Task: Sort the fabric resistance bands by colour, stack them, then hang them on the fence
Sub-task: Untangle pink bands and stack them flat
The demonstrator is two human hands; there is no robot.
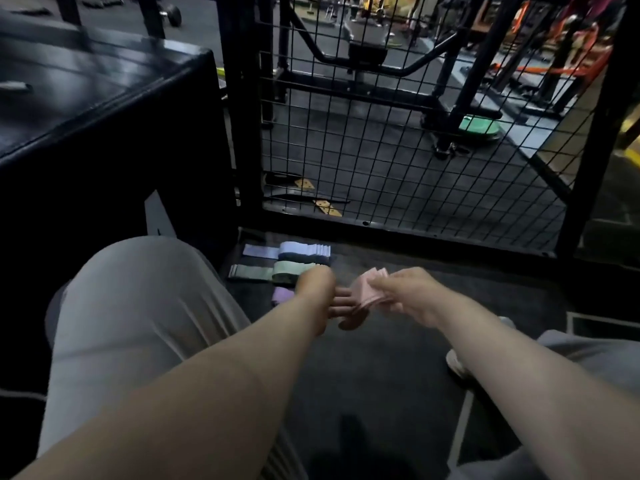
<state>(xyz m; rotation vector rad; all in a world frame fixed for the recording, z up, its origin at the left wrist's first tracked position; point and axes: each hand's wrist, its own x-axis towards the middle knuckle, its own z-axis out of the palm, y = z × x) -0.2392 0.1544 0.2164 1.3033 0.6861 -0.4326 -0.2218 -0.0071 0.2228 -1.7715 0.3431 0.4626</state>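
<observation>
1. While the right hand pinches the pink bands mid-scene, the left hand reaches them; its grip I cannot tell.
2. Blue stack, green stack and purple stack lie left, near the fence.
3. Likely light and floppy: pinch the stack's middle.

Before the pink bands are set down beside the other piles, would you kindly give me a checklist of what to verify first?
1. Grip on the pink bands: the right hand holds them. Ok.
2. Support from the left hand: it meets the end of the bundle, but its fingers are blurred. Cannot tell.
3. The blue stack and green stack lie neatly side by side on the floor. Ok.
4. Tidiness of the purple bands: mostly hidden behind the left hand. Cannot tell.
5. The fence stands just beyond the stacks, ready for hanging. Ok.
</observation>
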